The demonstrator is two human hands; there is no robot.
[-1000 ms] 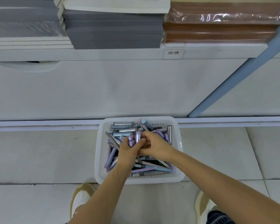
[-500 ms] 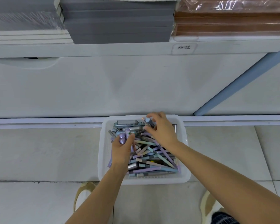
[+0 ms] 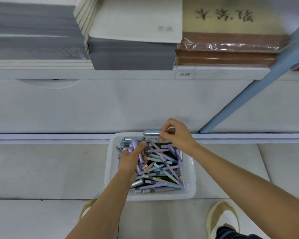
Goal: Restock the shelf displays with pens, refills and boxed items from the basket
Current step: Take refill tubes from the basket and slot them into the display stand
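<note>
R grip [image 3: 177, 135], centre frame, has lifted a silver-blue pen [image 3: 151, 132] off the basket [image 3: 189, 171], pinching it; L grip [image 3: 131, 160] still grasps lilac pens [image 3: 134, 144]. Gathering continues; shelving pending.

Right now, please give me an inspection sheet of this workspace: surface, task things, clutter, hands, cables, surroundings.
Surface: pale tiled floor, basket standing on it.
Job's things: white perforated plastic basket full of lilac, blue and grey pens.
Clutter: nothing seen.
Hands: left hand grips a bunch of lilac pens; right hand pinches a silvery-blue capped pen over the far rim.
Cables: nothing seen.
Surroundings: white shelf with grey notebook stacks and a brown wrapped stack; blue post.
</note>
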